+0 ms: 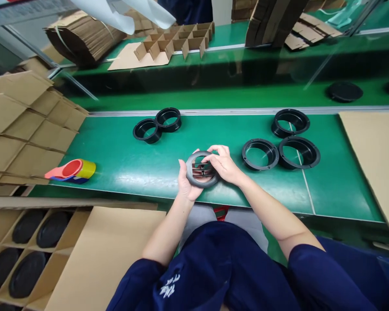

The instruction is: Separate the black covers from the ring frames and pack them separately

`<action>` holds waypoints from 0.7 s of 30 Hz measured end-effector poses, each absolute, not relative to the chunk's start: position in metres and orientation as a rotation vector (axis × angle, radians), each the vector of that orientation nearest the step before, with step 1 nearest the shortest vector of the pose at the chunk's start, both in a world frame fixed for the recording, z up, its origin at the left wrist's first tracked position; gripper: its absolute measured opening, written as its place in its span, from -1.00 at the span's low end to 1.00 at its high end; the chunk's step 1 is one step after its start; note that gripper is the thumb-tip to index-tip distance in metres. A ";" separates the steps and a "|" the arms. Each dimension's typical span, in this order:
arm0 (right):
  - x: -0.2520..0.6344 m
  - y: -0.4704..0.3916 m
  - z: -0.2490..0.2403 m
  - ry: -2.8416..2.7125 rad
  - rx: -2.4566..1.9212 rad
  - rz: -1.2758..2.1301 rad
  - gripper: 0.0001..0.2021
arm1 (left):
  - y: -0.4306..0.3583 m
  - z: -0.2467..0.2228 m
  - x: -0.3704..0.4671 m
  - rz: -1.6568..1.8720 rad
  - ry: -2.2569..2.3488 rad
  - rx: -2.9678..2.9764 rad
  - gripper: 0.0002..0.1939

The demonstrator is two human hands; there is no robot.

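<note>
Above the front edge of the green worktop, I hold a round black air vent (189,169) with crosswise slats in its opening. My left hand (188,188) cups it from the left and below, with the thumb up along its side. My right hand (225,166) is at its right side, its bent fingers gripping the upper rim and reaching into the opening. Fingers hide part of the slats. Left of the vent stand two black flanged rings (152,137). Three more black rings (261,166) stand to the right, close together.
A red and yellow tape dispenser (73,169) lies at the left front. Cardboard dividers (22,125) lean at far left, above a partitioned box (65,255) holding black round parts. A cardboard sheet (376,151) covers the right end. Behind runs a green belt (214,97) with black discs (345,92).
</note>
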State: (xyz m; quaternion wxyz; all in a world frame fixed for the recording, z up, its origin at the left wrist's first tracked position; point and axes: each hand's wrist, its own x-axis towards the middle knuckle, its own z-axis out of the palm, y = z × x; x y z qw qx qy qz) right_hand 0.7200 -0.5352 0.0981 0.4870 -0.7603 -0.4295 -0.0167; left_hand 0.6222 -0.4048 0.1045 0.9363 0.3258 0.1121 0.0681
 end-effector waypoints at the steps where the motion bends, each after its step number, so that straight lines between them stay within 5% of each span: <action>1: 0.722 -0.537 0.100 -1.017 -1.828 -0.037 -0.29 | -0.406 0.105 0.624 0.141 0.226 0.659 -0.27; 16: 0.721 -0.550 0.111 -0.897 -1.866 -0.073 -0.34 | -0.396 0.106 0.634 0.128 0.222 0.474 -0.37; 21: 0.717 -0.544 0.099 -1.276 -2.037 -0.175 -0.36 | -0.390 0.110 0.640 0.176 0.332 0.475 -0.40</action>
